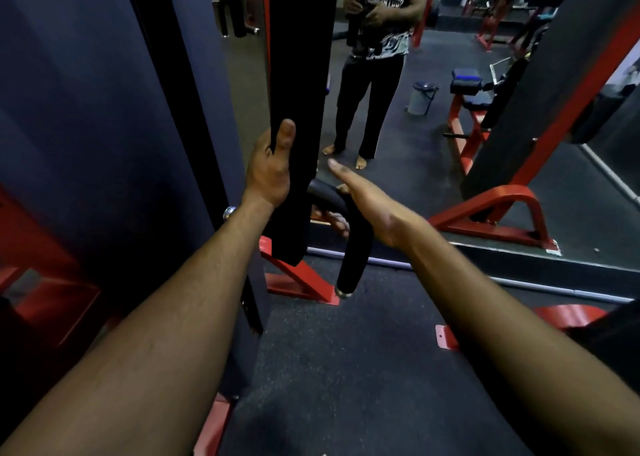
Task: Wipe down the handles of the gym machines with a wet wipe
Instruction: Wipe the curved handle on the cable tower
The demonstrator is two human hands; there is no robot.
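Clearly rigid, the curved black handle (349,244) hangs below the right hand (367,202) — fingers straight, holding nothing; left hand (272,168) grips the black upright (298,74). No wipe visible — grasp its padded straight end.

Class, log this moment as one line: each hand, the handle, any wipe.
left hand: grips black upright | right hand: open, fingers straight, beside curved black handle | wipe: none visible

Bare forearms (166,317), no sleeves
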